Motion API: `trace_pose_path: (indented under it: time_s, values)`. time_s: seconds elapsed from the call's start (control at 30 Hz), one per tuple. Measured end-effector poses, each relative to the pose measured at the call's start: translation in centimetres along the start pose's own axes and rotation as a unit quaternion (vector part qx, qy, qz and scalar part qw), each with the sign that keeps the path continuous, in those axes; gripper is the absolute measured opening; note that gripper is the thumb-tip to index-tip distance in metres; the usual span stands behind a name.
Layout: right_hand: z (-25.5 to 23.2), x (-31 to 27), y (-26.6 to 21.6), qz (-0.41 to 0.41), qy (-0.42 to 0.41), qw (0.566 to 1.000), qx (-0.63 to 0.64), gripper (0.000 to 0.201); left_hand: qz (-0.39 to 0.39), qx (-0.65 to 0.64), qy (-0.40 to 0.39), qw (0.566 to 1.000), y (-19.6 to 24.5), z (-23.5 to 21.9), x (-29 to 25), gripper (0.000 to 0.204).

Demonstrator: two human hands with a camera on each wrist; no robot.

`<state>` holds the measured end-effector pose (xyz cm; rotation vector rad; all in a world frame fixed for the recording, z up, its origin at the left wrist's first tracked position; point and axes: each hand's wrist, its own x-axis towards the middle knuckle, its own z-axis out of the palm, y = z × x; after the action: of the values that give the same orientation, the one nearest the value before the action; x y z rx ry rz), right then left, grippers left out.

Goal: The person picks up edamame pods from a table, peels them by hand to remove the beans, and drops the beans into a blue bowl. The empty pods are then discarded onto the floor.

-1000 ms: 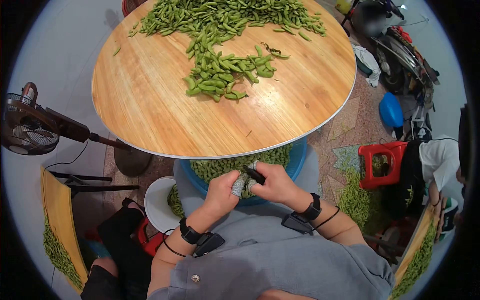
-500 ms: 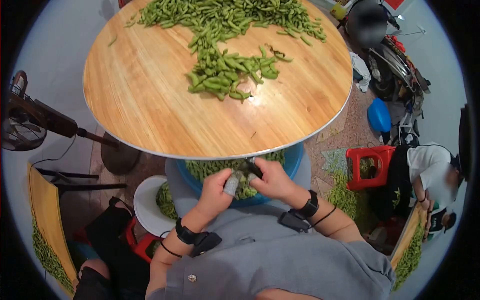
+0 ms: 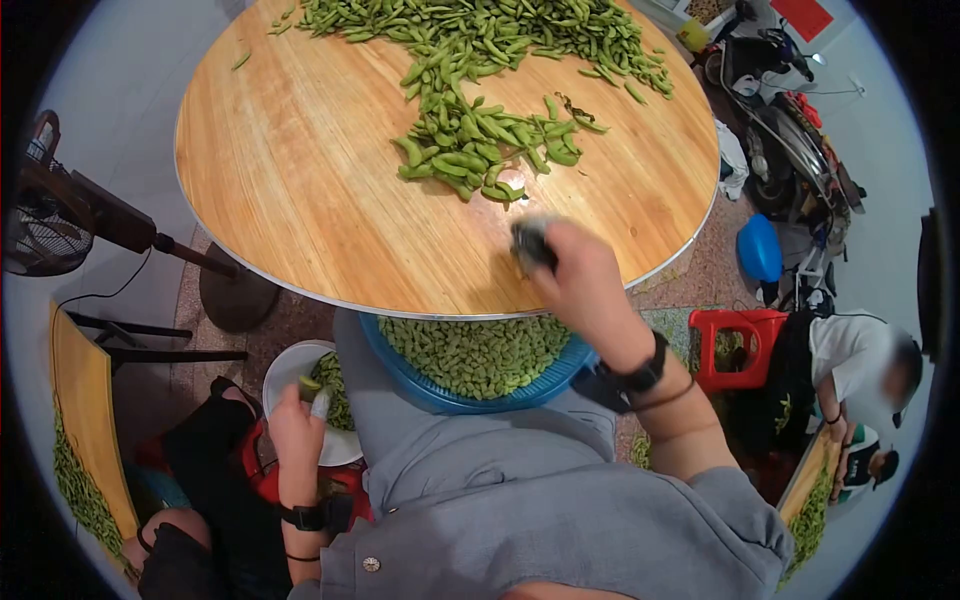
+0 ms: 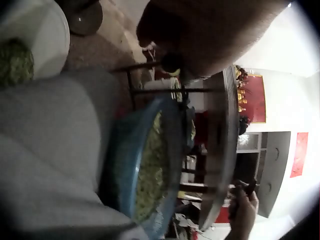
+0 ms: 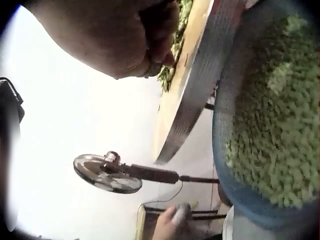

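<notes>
In the head view my left hand (image 3: 298, 430), with a wrapped fingertip, pinches a green pod (image 3: 309, 383) over the white bucket (image 3: 347, 449). My right hand (image 3: 583, 278) is blurred above the table's near edge, its fingers curled round a small dark object (image 3: 532, 243). Just beyond it lie green pods (image 3: 455, 160) on the round wooden table (image 3: 300, 220). The blue basin (image 3: 400, 388), full of shelled green beans (image 3: 480, 355), rests between the legs, partly under the table. The right wrist view shows the right hand (image 5: 135, 40) beside the table edge and pods.
A standing fan (image 3: 60, 215) is at the left. On the right are a red stool (image 3: 704, 350), a blue bag-like object (image 3: 759, 248), a motorbike (image 3: 790, 140) and a seated person in white (image 3: 850, 350). Another person's dark-clothed legs (image 3: 205, 450) are at the lower left.
The hands, together over the basin before, have separated. My left hand has moved left to the white bucket with a pod; my right hand has moved forward over the table with the dark object.
</notes>
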<state>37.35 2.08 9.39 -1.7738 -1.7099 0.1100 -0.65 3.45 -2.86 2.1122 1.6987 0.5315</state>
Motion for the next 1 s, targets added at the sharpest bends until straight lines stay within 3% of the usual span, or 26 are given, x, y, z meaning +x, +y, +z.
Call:
trace_pose_path:
  time_s: [0.03,0.1,0.13,0.2,0.27,0.33,0.37,0.4,0.43,0.47,0.5,0.57,0.7,0.73,0.77,0.8,0.83,0.87,0.9,0.97,1.0]
  values:
    - [0.8,1.5,0.7,0.012,0.027,0.999,-0.014,0.021,-0.024,0.106,-0.010,0.994,-0.3,-0.6,-0.5,0.027]
    - [2.0,4.0,2.1,0.053,0.013,0.996,-0.068,0.019,-0.041,0.137,-0.013,0.990,0.4,-1.3,-0.8,0.034]
    - [2.3,4.6,2.4,0.097,-0.004,0.987,-0.124,0.018,-0.048,0.097,-0.029,0.994,0.9,-1.4,-0.6,0.031]
    - [2.3,4.5,2.6,0.080,0.014,0.991,-0.111,0.019,-0.056,0.058,-0.042,0.996,2.5,-1.5,0.0,0.028]
    - [1.9,3.9,2.6,0.063,0.027,0.993,-0.100,0.021,-0.018,-0.114,-0.066,0.991,5.4,-0.9,1.0,0.020]
    - [1.1,2.4,2.2,0.138,-0.006,0.990,0.030,0.021,0.063,-0.228,-0.068,0.969,10.3,-0.8,2.3,0.012]
    - [0.7,1.7,1.7,0.140,-0.007,0.990,0.029,0.021,0.085,-0.272,-0.096,0.954,11.9,-0.1,2.8,0.013]
    - [0.1,0.9,0.9,0.251,-0.073,0.931,0.255,0.021,0.132,-0.317,-0.068,0.937,14.4,0.1,3.3,0.013]
    - [-0.4,0.0,0.2,0.345,-0.131,0.806,0.463,0.022,0.148,-0.308,-0.096,0.935,16.9,-0.7,3.9,0.016]
    - [-1.0,-0.8,-0.3,0.384,-0.181,0.741,0.520,0.019,0.165,-0.341,-0.078,0.922,18.4,-0.1,4.3,0.019]
    - [-1.0,-1.7,-0.5,0.388,-0.179,0.739,0.522,0.019,0.165,-0.340,-0.083,0.922,19.6,0.2,4.7,0.019]
    - [-1.0,-3.1,-0.8,0.408,-0.212,0.622,0.634,0.016,0.151,-0.455,-0.142,0.866,21.5,0.6,5.3,0.020]
    - [-1.0,-4.5,-1.2,0.367,-0.210,0.660,0.621,0.014,0.133,-0.513,-0.179,0.829,22.1,1.6,4.8,0.019]
    - [-0.8,-4.9,-0.7,0.354,-0.227,0.758,0.499,0.015,0.114,-0.528,-0.181,0.822,21.8,2.1,4.6,0.019]
    - [-0.5,-5.1,-0.7,0.354,-0.226,0.756,0.502,0.015,0.094,-0.544,-0.182,0.814,21.6,2.3,4.5,0.019]
    - [-0.2,-5.4,-0.9,0.269,-0.148,0.841,0.446,0.017,0.093,-0.541,-0.182,0.815,21.5,2.1,4.5,0.019]
    - [0.0,-5.4,-1.3,0.179,-0.067,0.905,0.379,0.019,0.047,-0.575,-0.225,0.785,21.5,1.7,4.4,0.019]
    - [-0.3,-5.2,-1.8,0.196,-0.066,0.868,0.452,0.021,0.001,-0.606,-0.266,0.750,21.3,1.4,4.3,0.020]
    - [-0.2,-5.0,-1.5,0.198,-0.067,0.866,0.454,0.021,-0.003,-0.604,-0.267,0.751,20.9,1.5,4.2,0.020]
    - [0.0,-4.6,-0.9,0.207,-0.182,0.825,0.493,0.023,-0.090,-0.680,-0.385,0.618,19.8,1.9,4.4,0.019]
    - [0.1,-4.4,-0.7,0.203,-0.195,0.815,0.507,0.022,-0.091,-0.677,-0.386,0.620,19.5,2.0,4.4,0.019]
